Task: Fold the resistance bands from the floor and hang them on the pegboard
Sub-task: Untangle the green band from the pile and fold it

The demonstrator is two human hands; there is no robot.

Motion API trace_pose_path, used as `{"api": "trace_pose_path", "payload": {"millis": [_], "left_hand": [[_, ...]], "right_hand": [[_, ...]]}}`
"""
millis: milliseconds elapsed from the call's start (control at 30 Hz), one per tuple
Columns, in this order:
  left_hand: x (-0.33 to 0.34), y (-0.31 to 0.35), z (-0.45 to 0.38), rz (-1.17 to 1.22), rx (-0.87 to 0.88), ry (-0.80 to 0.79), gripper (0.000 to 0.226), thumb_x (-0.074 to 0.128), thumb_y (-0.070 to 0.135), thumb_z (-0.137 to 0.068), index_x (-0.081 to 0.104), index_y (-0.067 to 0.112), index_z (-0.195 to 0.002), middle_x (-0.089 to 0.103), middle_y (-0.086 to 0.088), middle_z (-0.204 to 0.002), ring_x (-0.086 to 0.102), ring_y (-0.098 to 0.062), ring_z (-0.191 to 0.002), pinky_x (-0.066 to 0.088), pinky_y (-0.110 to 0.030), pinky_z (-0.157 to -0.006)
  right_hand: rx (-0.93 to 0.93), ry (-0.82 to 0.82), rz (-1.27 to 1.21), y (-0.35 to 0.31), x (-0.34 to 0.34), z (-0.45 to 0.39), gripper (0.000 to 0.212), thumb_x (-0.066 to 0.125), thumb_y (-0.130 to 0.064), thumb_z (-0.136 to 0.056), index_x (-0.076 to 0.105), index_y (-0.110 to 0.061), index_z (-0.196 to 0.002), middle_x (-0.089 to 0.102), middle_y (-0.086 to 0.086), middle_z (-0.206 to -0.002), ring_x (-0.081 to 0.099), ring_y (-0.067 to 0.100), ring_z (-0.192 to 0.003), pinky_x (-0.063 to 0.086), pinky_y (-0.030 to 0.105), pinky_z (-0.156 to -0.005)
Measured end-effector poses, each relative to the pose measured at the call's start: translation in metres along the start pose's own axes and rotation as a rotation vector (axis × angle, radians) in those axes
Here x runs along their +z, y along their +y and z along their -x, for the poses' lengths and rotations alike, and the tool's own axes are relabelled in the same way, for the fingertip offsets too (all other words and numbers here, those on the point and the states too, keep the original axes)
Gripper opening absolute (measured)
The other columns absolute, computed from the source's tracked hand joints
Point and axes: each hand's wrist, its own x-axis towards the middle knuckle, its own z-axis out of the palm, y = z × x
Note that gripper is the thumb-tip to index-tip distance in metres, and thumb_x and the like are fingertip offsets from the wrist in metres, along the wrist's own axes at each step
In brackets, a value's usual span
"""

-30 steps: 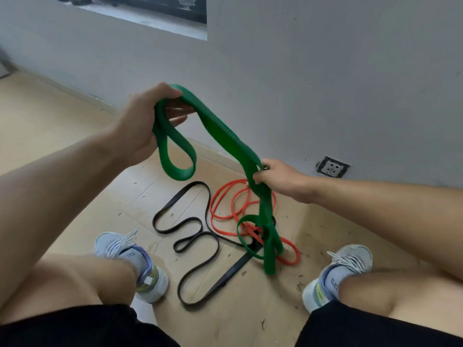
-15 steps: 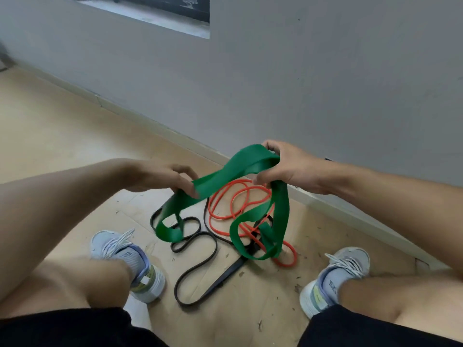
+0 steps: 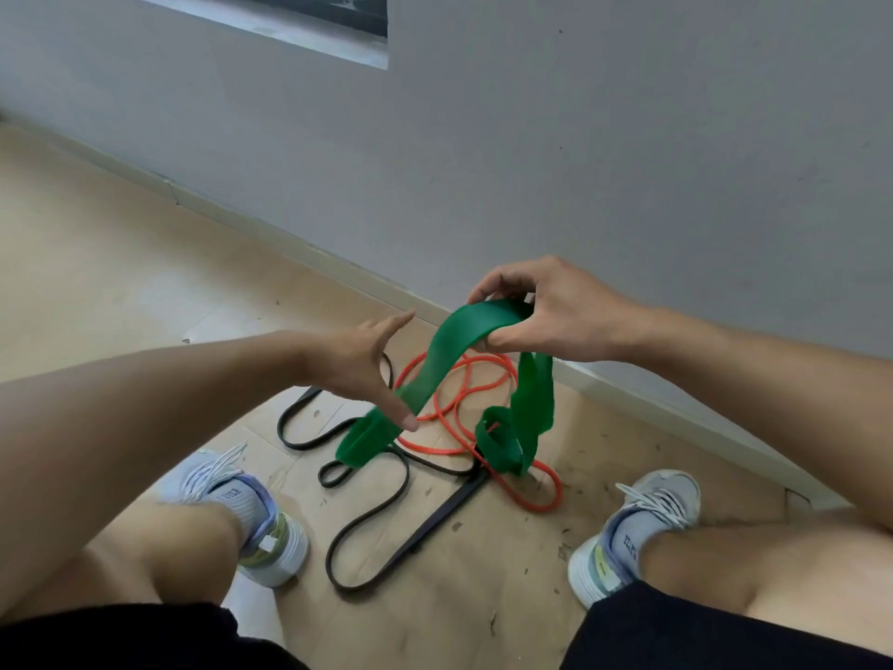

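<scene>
1. The green band, wide and flat, is held up in the air above the floor; every place below is given relative to it.
2. The right hand grips its top bend, thumb underneath and fingers curled over the top, so the band arches there and falls away on both sides.
3. The left hand is at the band's left strand, lower than the right hand. Its fingers are straight and spread apart, thumb pointing up and away. The fingertips touch or lie just beside the strand; I cannot tell whether they press it.
4. The left strand runs down from the bend to a folded end that hangs close to the floor.
5. The right strand drops from the bend, twists, and ends in a small loop low down.
6. The orange band, thin, lies in coils on the floor directly under and behind the green one, part of it hidden by the hanging strands.
7. The black band lies in snaking curves on the floor below the green band, crossing under the orange coils.
8. A shoe stands to the lower left of the green band, another shoe to its lower right.
9. A grey wall rises behind it.
</scene>
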Motion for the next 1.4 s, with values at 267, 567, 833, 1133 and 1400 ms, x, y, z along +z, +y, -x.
{"api": "trace_pose_path", "payload": {"millis": [267,567,833,1133,1400], "left_hand": [[0.009,0.045,-0.002,0.212,0.328,0.432,0.040,0.084,0.051,-0.067,0.067,0.030,-0.097,0.075,0.005,-0.086,0.071,-0.009,-0.081,0.058,-0.040,-0.077],[-0.011,0.066,0.026,0.415,0.441,0.424,0.032,0.087,0.041,-0.075,0.075,0.016,-0.093,0.077,-0.013,-0.086,0.071,-0.023,-0.075,0.053,-0.034,-0.073],[-0.023,0.070,0.044,0.636,0.554,0.445,0.031,0.082,0.043,-0.078,0.075,0.020,-0.098,0.068,-0.022,-0.096,0.067,-0.029,-0.091,0.055,-0.050,-0.094],[-0.033,0.052,0.043,0.602,0.268,0.526,0.049,0.087,0.031,-0.075,0.059,0.006,-0.105,0.074,-0.017,-0.094,0.071,-0.032,-0.090,0.053,-0.044,-0.090],[-0.017,0.053,0.035,0.242,0.227,0.422,0.027,0.088,0.036,-0.075,0.067,0.021,-0.083,0.064,0.008,-0.062,0.062,-0.013,-0.059,0.047,-0.025,-0.057]], "right_hand": [[-0.073,0.063,-0.119,-0.003,0.005,-0.005,0.038,0.089,-0.017,-0.075,0.076,-0.031,-0.108,0.073,-0.013,-0.097,0.068,-0.002,-0.084,0.052,0.014,-0.079],[0.092,-0.220,0.060,0.028,0.012,-0.004,0.055,0.092,-0.025,-0.073,0.060,-0.031,-0.117,0.068,-0.013,-0.109,0.063,0.009,-0.103,0.053,0.026,-0.093],[0.173,-0.302,-0.035,0.033,0.045,-0.004,0.046,0.084,-0.046,-0.080,0.070,-0.017,-0.113,0.073,-0.001,-0.112,0.069,0.018,-0.107,0.056,0.041,-0.100],[0.212,-0.123,-0.069,0.026,0.037,-0.016,0.012,0.059,-0.014,-0.093,0.069,-0.008,-0.093,0.070,0.010,-0.088,0.064,0.020,-0.081,0.054,0.042,-0.081],[0.049,-0.086,-0.147,0.010,0.021,-0.012,0.008,0.060,-0.020,-0.078,0.063,-0.023,-0.085,0.068,0.004,-0.081,0.063,0.014,-0.076,0.052,0.040,-0.073]]}}
